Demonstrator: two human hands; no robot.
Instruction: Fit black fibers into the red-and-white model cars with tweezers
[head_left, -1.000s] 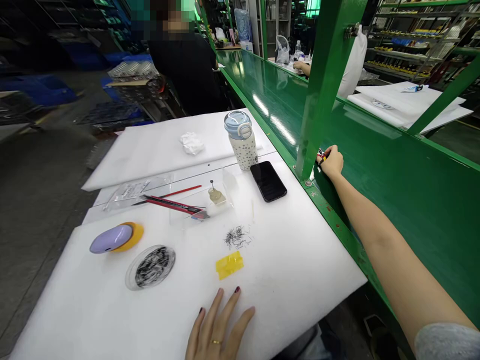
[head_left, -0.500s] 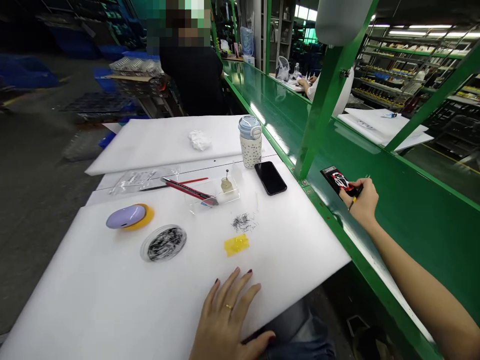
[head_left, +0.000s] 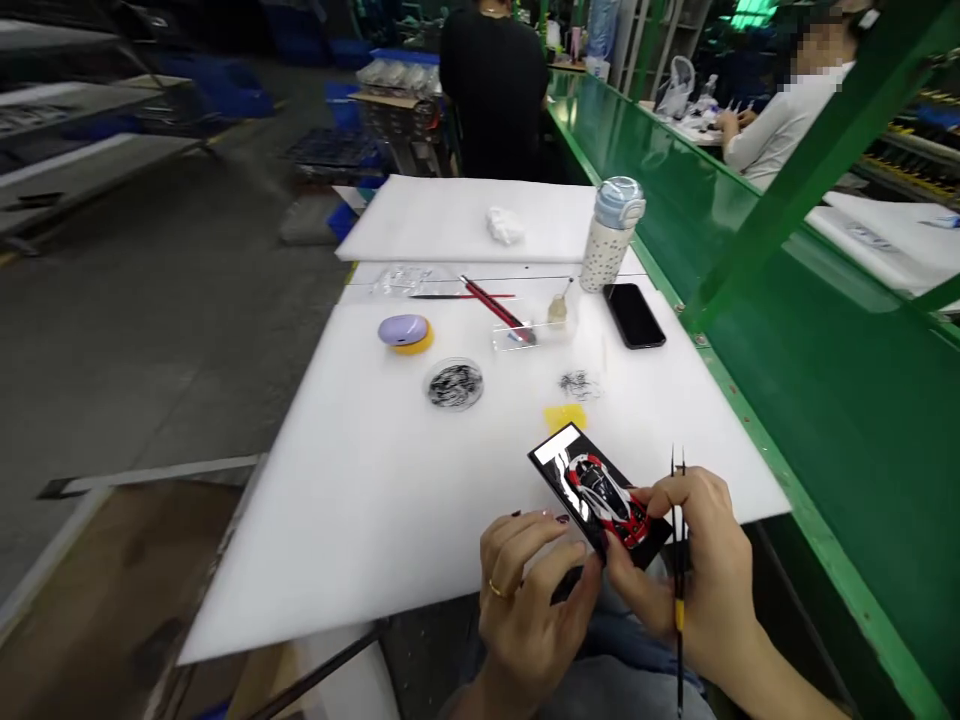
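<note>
My right hand (head_left: pixel 709 560) grips the near right end of a black rectangular card or tray bearing a red, white and black model car (head_left: pixel 600 490). Dark pointed tweezers (head_left: pixel 679 600) with a yellow band sit in the same hand, tips upward. My left hand (head_left: pixel 529 590), a ring on one finger, is curled against the near left edge of the black piece; its thumb and fingertips appear to pinch it there. Just beyond lie a yellow tape piece (head_left: pixel 565 418), a scatter of thin black bits (head_left: pixel 578 384) and a clear round dish (head_left: pixel 454 385) of similar bits.
Farther back are a purple-and-yellow case (head_left: pixel 405 331), a red cutter knife (head_left: pixel 499 310), a small jar (head_left: pixel 557 308), a phone (head_left: pixel 634 316) and a tumbler (head_left: pixel 609 235). A green conveyor (head_left: pixel 840 390) and slanted post (head_left: pixel 780 200) flank the right side. Two people sit beyond.
My right hand has brought the car piece and tweezers from over the green conveyor to the table's near edge. My left hand has lifted from lying flat and curled at the piece. The view has turned.
</note>
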